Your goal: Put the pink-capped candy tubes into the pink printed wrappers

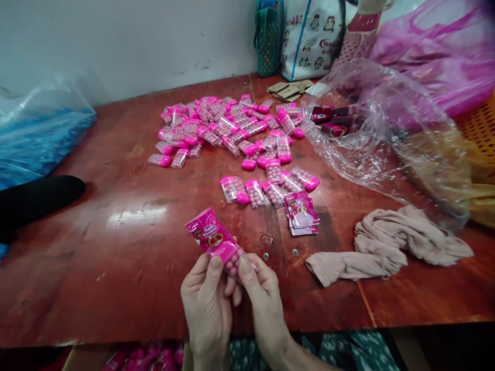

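Near the front of the table, my left hand [207, 304] pinches a pink printed sleeve [214, 238] between thumb and fingers. My right hand [266, 301] grips the lower end of a small see-through container of pink candies [233, 267]. The sleeve covers the container's upper part, slanting up to the left; its cap does not show. A small stack of matching pink sleeves [300, 212] lies ahead to the right. Beyond my hands a large pile of candy containers [216, 121] with bright pink caps spreads out, and a few lie closer, such as one container [255, 194].
A crumpled beige cloth [359, 263] lies at right. Behind it are a clear plastic bag [386, 149] with dark red packets, a pink bag [441, 56] and a white printed bag [311, 41]. A bag of blue items [42, 134] and a black-sleeved arm [42, 198] are at left.
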Demonstrator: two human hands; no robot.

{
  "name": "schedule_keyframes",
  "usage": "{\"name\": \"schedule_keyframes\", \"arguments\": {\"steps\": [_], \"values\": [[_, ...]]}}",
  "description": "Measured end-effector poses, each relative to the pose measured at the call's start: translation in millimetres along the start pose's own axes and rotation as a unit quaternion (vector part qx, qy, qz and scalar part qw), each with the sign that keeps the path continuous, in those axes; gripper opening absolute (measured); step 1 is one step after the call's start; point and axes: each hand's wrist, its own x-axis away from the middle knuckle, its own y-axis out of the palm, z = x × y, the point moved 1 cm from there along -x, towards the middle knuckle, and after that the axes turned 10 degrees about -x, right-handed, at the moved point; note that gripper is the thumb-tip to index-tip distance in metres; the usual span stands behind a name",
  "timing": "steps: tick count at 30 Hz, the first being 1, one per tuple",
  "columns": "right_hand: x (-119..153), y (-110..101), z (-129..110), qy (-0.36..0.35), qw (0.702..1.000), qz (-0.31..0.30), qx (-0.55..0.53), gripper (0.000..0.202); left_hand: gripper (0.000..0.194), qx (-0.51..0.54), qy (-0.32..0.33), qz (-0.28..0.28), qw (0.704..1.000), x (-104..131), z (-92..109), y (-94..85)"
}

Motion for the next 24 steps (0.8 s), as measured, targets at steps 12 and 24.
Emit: {"name": "schedule_keyframes", "arguments": {"steps": [12, 24], "values": [[4.9, -6.4, -0.4, -0.083, 0.989, 0.054, 0.11, 0.026, 0.028, 0.067, -0.113, 0.017, 0.991, 9.8, -5.7, 15.5], [1.4, -8.7, 10.9, -0.071, 0.985, 0.057, 0.147, 0.031, 0.022, 0.034, -0.076, 0.06, 0.995, 12.4, -8.4, 18.1]]}}
